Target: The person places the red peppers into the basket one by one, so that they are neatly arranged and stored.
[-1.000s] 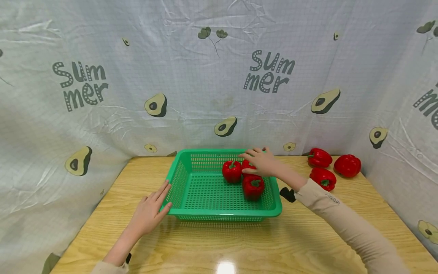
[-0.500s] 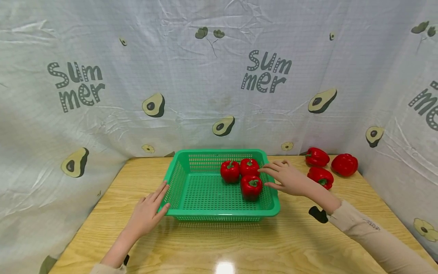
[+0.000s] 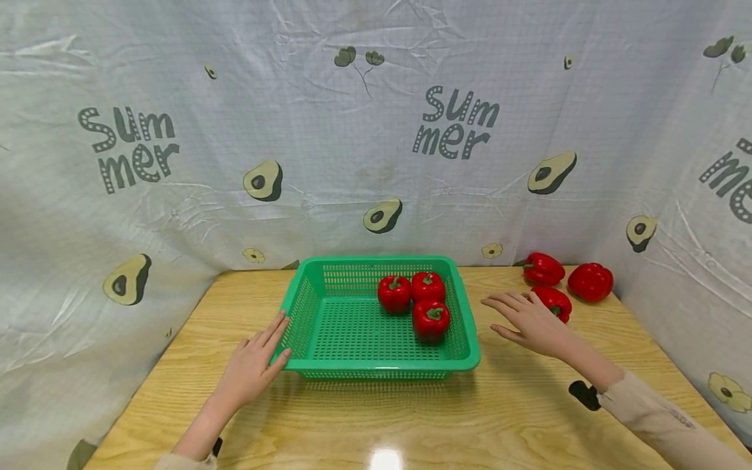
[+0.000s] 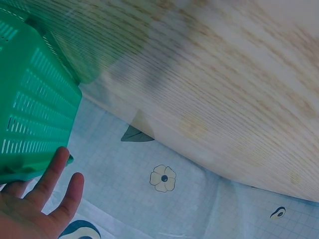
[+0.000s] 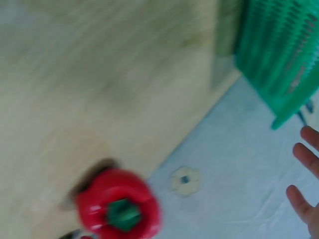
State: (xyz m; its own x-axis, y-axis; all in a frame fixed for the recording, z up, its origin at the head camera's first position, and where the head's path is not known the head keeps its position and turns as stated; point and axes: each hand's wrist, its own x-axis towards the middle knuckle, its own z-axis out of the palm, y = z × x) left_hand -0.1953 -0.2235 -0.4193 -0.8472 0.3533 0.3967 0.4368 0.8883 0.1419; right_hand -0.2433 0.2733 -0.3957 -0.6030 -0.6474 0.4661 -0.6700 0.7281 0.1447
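Observation:
A green plastic basket [image 3: 376,365] stands on the wooden table. Three red bell peppers sit together in its right half: a left one [image 3: 394,294], a back one [image 3: 427,287] and a front one [image 3: 431,321]. My left hand [image 3: 249,369] rests on the basket's left rim with straight fingers; the left wrist view shows its fingers [image 4: 46,186] against the mesh wall. To the right of the basket, my right hand [image 3: 531,324] hangs over the table, fingers spread and holding nothing. It partly covers the nearest of the loose peppers [image 3: 555,303].
Two more red bell peppers lie at the table's back right, one by the curtain [image 3: 543,268] and one farther right [image 3: 590,282]. A printed curtain [image 3: 329,130] closes off the back and sides of the table [image 3: 352,424].
My right hand has come out of the basket, away from the peppers, and moved right toward the loose ones. The left hand has stayed on the rim.

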